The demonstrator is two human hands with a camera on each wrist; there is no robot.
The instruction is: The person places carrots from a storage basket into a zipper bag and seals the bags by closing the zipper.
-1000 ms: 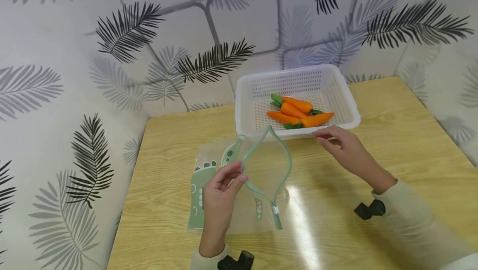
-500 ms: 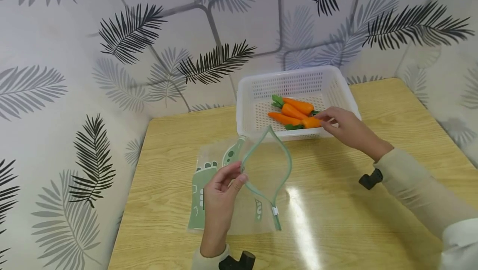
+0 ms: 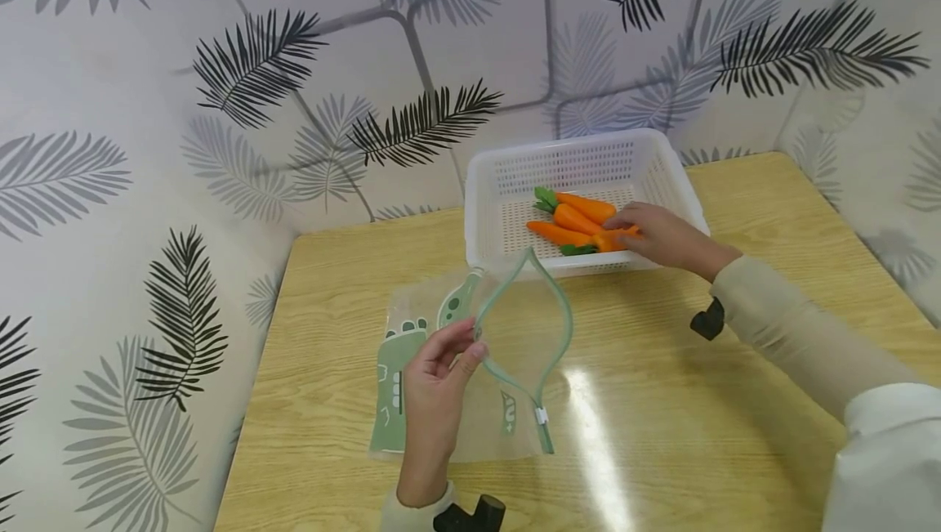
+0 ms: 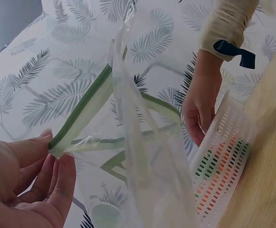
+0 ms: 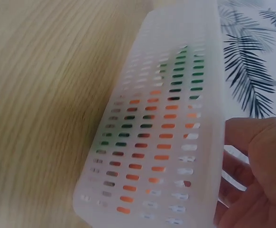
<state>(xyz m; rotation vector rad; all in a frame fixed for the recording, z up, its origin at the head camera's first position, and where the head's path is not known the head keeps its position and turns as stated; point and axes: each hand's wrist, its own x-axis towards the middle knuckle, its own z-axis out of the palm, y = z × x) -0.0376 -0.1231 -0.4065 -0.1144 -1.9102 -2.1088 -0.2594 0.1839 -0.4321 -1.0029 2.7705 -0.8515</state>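
My left hand (image 3: 434, 389) pinches the green-edged mouth of a clear zip bag (image 3: 400, 401) printed with a green cartoon figure. The mouth gapes wide, and a white slider (image 3: 541, 415) sits at its near end. In the left wrist view, thumb and fingers of the left hand (image 4: 31, 185) nip one side of the bag (image 4: 152, 180). Inside the white basket (image 3: 507, 262), my right hand (image 3: 662, 236) has fingers and thumb on either side of the front right carrot (image 3: 606, 243). Those fingertips are hidden behind the basket wall in the right wrist view.
Other orange carrots (image 3: 562, 234) with green tops lie in the basket beside the held one. The basket stands at the back of the wooden table (image 3: 331, 295), close to the leaf-patterned wall covering (image 3: 412, 189). A black wrist camera (image 3: 708, 319) is strapped to the right sleeve.
From the basket's front rim, my right hand has moved over it and down onto the front right carrot, its fingers closing round it. The left hand and the bag have stayed in place.
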